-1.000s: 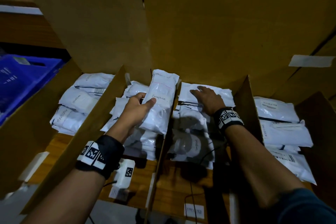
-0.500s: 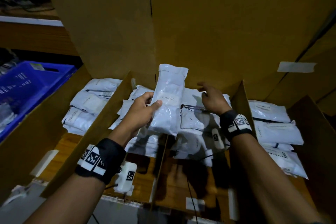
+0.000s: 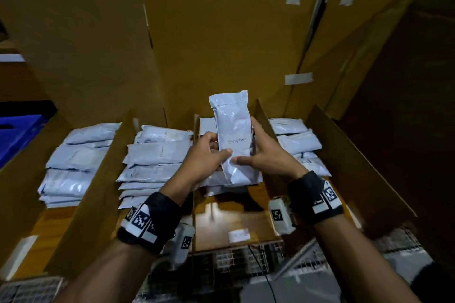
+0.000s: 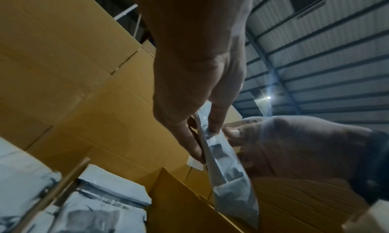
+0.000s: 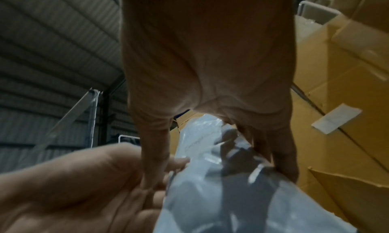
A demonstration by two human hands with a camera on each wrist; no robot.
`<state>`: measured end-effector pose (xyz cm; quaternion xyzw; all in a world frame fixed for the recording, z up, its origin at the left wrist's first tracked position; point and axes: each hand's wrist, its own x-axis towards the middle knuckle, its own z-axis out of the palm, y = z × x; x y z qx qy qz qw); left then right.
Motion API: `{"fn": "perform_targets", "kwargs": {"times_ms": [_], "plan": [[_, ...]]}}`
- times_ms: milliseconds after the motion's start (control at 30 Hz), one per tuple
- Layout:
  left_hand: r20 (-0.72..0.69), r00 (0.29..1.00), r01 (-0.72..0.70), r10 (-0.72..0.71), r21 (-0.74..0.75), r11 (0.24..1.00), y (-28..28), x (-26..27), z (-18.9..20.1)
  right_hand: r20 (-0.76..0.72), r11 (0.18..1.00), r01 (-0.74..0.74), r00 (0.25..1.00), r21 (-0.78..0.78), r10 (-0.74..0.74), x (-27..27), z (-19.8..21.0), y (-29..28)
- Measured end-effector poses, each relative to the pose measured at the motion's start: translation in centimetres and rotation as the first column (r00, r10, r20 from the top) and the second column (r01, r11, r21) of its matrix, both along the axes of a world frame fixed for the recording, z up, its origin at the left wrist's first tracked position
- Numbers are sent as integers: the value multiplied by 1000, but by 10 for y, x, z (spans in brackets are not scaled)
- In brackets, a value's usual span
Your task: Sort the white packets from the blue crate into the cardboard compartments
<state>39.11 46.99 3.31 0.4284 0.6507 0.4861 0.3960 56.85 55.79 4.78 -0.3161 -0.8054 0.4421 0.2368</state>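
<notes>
**Packet held upright over the third bay**

Tall cardboard walls (image 3: 221, 32) back a row of cardboard compartments (image 3: 115, 155), each stacked with white packets (image 3: 157, 155); the blue crate (image 3: 17, 135) sits far left. Both hands clamp one packet (image 3: 234, 140), long axis near vertical, above the third bay from the left. The left hand (image 3: 206, 155) pinches its lower left edge, the right hand (image 3: 266, 155) its right edge, equally near. Only the head view shows its handwritten label; the left wrist view shows it edge-on, thin, thumb and fingers (image 4: 216, 120) on opposite faces.
</notes>
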Motion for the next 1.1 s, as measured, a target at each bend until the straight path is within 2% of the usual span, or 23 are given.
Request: {"fn": "perform_targets", "kwargs": {"times_ms": [133, 300, 400, 500, 667, 733, 833, 967, 1100], "plan": [[51, 996, 72, -72, -12, 997, -5, 37, 2, 114, 965, 131, 981, 227, -159, 23, -15, -19], [152, 976, 157, -154, -5, 988, -2, 74, 12, 195, 923, 251, 929, 290, -314, 61, -24, -26], [114, 975, 190, -190, 8, 982, 9, 90, 14, 195, 893, 296, 907, 339, -374, 89, -22, -13], [27, 983, 181, -181, 9, 983, 30, 100, 10, 241, 873, 327, 872, 361, -426, 127, -17, 15], [-221, 966, 125, -134, -56, 991, 81, 130, -7, 293, 858, 407, 818, 313, -495, 198, -23, 94], [-344, 929, 107, -134, -97, 990, 108, 146, -23, 340, 871, 390, 809, 299, -480, 219, -32, 123], [-537, 834, 50, -127, -156, 987, 147, 162, -52, 397, 889, 338, 803, 311, -444, 240, -52, 161], [-626, 773, 22, -103, -136, 991, 191, 167, -84, 441, 898, 256, 801, 358, -404, 252, -80, 203], [-684, 727, -18, -70, -121, 992, 221, 161, -93, 452, 915, 259, 806, 311, -382, 250, -95, 234]]}}
